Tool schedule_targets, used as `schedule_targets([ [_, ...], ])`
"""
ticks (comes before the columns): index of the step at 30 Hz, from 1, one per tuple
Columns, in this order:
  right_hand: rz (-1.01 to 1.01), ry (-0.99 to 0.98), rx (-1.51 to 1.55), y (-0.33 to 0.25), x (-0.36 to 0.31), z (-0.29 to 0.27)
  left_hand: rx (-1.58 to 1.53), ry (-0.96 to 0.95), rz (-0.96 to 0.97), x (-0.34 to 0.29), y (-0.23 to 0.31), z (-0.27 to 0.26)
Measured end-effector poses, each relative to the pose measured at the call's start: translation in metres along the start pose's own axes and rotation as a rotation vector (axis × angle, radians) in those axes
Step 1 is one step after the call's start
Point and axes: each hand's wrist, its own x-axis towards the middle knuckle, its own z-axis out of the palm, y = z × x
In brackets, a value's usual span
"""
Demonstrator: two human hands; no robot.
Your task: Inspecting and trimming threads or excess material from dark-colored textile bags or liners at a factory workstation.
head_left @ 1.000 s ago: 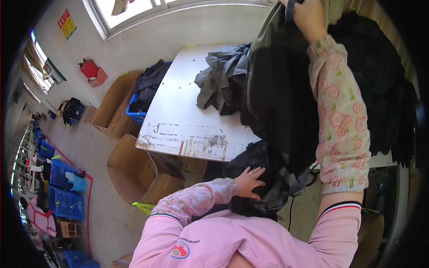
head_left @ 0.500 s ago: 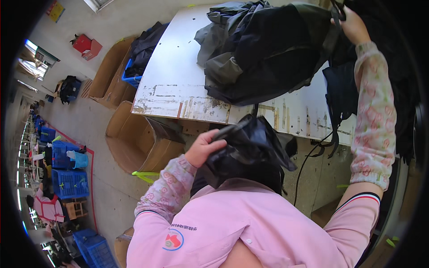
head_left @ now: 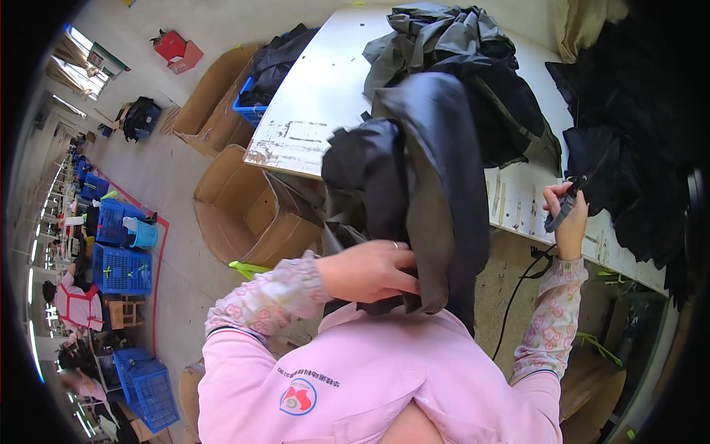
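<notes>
An open cardboard box stands beside the white worktop. The left hand, fingers curled, clasps a black-and-grey fabric piece, bunched before the body at the worktop's near edge. Behind it lies a crumpled heap. The right hand, mostly closed, grips a small dark tool (its kind I cannot tell) near a black pile.

Workroom with a worn white desk
Pale wall at the far side; grey floor at left with a red line, wooden stool; bright windows far left.
</notes>
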Motion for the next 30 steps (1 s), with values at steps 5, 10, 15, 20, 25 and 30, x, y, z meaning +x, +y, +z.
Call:
schedule_targets([
  [5,0.095,-0.299,0.224,-0.016,-0.056,0.043,-0.105,-0.503,-0.351,-0.049,-0.018,0.071],
  [10,0.082,-0.455,0.168,-0.006,-0.071,0.093,-0.541,0.387,-0.641,-0.126,-0.055,0.066],
  [15,-0.098,-0.481,-0.287,0.010,-0.082,0.128,-0.247,0.733,-1.153,-0.171,-0.119,0.080],
  [20,-0.071,-0.572,-0.490,0.036,-0.130,0.130,-0.441,0.601,-1.015,-0.163,-0.148,0.113],
  [25,-0.088,-0.426,-0.680,0.059,-0.155,0.115,-1.165,1.039,-0.762,-0.165,-0.121,0.079],
  [30,-0.033,-0.023,-0.113,0.028,-0.148,0.023,-1.134,1.498,-0.434,-0.191,-0.066,0.010],
])
